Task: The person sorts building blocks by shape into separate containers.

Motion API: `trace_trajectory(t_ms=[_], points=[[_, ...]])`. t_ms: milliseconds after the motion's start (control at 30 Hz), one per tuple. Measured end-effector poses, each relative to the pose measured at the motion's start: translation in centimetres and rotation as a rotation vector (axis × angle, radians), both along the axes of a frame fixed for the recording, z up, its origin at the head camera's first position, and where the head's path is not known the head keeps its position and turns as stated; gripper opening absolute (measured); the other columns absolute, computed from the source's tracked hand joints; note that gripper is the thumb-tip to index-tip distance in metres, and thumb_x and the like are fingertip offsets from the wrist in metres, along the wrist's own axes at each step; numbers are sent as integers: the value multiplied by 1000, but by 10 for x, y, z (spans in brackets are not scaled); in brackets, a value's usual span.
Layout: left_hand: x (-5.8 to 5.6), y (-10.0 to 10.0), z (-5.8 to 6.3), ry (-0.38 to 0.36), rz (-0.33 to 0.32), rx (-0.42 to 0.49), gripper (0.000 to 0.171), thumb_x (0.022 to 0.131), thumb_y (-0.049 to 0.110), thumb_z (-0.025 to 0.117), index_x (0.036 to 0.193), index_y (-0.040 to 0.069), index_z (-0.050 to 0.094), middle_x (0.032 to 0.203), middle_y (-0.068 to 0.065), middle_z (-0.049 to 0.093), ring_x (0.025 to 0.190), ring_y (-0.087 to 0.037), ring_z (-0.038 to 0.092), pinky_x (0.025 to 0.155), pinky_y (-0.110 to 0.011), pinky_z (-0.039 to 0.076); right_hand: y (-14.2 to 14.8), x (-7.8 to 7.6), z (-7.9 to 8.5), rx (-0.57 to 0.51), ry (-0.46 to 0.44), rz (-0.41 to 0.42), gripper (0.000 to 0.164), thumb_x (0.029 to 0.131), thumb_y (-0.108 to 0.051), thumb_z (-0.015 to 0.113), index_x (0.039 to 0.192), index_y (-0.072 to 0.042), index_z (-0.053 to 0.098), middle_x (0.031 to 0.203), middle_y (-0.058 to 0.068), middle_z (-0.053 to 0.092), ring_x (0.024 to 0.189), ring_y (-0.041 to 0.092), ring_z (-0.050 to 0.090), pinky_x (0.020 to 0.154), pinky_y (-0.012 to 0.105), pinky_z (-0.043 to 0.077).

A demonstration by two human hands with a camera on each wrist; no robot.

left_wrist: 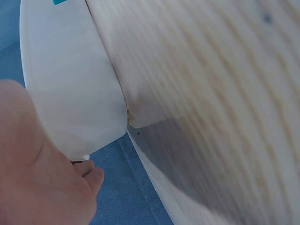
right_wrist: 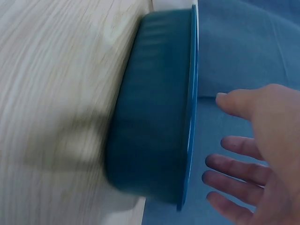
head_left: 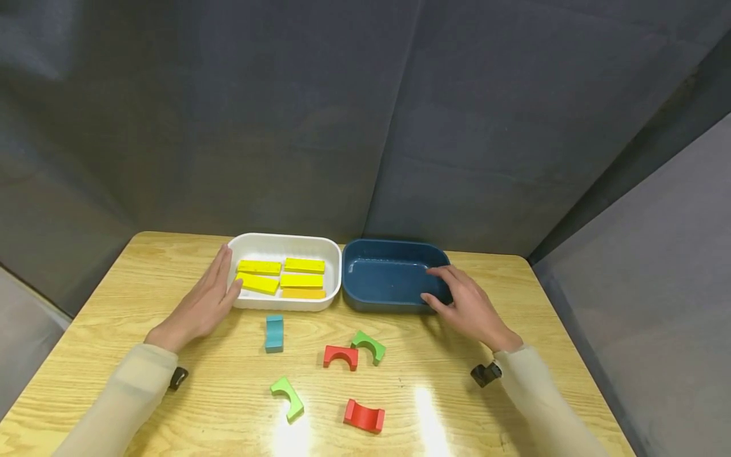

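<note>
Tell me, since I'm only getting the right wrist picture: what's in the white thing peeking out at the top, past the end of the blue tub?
Observer: It's a white tray, and five yellow to orange-yellow blocks lie in it.
Operator: Oh, nice! I can see just one of the hands. Where's the other?
Observer: The left hand is at the white tray's left end.
Operator: And is anything lying outside the containers?
Observer: Yes: two red blocks, two green blocks and one blue block lie on the table.
</note>
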State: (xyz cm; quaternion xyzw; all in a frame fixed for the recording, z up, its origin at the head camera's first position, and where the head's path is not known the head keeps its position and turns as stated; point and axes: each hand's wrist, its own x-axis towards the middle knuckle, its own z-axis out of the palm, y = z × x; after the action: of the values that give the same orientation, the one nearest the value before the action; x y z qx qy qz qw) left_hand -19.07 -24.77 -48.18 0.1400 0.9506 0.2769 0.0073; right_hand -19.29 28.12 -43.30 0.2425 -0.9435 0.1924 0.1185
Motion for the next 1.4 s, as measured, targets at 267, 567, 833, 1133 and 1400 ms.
trace_trajectory(t_ms=[267, 567, 833, 1133, 1400], points=[[1, -1, -1, 0, 3, 1, 79, 116, 40, 34, 170, 2, -10, 178, -11, -20, 165, -43, -1, 131, -62, 12, 19, 2, -4, -13, -30, -79, 61, 105, -36, 72, 152, -2, 55, 150, 22, 55, 134, 45, 56, 108, 67, 48], [1, -1, 0, -1, 2, 3, 79, 116, 40, 35, 170, 2, -10, 178, -11, -19, 165, -42, -1, 131, -61, 12, 28, -2, -15, -32, -65, -149, 75, 106, -43, 67, 160, 3, 43, 165, 26, 38, 148, 48, 42, 116, 70, 39], [1, -1, -1, 9, 0, 7, 79, 116, 40, 35, 170, 3, -10, 179, -11, -18, 165, -42, 0, 131, -62, 13, 30, -10, -27, -27, -136, -166, 80, 112, -48, 53, 168, 2, 26, 175, 25, 21, 158, 50, 26, 123, 71, 26], [1, -1, -1, 5, 4, 1, 79, 117, 42, 33, 170, 3, -10, 179, -11, -18, 165, -42, 1, 130, -63, 14, 29, -14, -37, -18, -230, -168, 85, 113, -55, 43, 173, -9, 4, 180, 18, 4, 165, 42, 9, 127, 69, 16], [0, -1, -2, 8, -2, 4, 79, 117, 43, 33, 170, 3, -10, 179, -10, -18, 165, -41, 1, 131, -62, 14, 28, -17, -42, -23, -263, -161, 86, 113, -56, 41, 173, -7, 1, 180, 10, -6, 166, 40, 4, 129, 68, 12]])
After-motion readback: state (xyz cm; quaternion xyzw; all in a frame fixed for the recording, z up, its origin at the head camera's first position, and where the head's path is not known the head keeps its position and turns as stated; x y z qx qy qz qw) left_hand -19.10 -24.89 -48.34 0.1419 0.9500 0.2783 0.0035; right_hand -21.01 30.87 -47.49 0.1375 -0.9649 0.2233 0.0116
